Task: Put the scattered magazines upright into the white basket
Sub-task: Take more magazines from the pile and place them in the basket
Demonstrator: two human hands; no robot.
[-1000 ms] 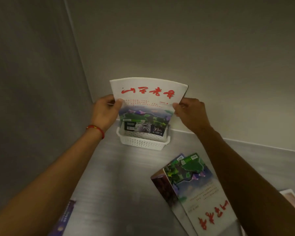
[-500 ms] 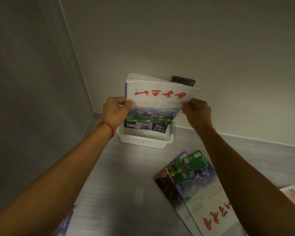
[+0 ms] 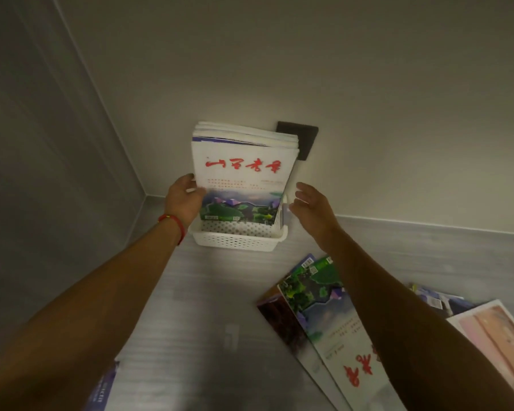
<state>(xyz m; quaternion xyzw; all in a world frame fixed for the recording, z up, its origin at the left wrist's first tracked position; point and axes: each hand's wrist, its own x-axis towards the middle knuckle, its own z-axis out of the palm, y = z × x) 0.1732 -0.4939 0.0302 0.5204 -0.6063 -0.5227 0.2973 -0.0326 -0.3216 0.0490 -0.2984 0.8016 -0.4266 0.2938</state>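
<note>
A white perforated basket [image 3: 238, 241] stands on the grey table against the back wall. Several magazines stand upright in it; the front one [image 3: 244, 173] is white with red characters and a green landscape picture. My left hand [image 3: 186, 200] grips that front magazine's left edge, thumb on the cover. My right hand [image 3: 312, 209] hovers just right of the basket with fingers spread, touching nothing. More magazines lie flat on the table: one with the same cover [image 3: 333, 321] over a dark one [image 3: 276, 315], a pink one [image 3: 499, 336] at the right edge, and a purple one [image 3: 101, 390] at the lower left.
A dark wall plate [image 3: 304, 137] sits behind the upright stack. Walls close in at the back and left, meeting in the corner just left of the basket. Another bluish magazine [image 3: 439, 301] peeks out behind my right forearm.
The white magazine has gone down into the basket and stands against the stack. My right hand has let go of it and drawn back to the right; my left hand stays on it.
</note>
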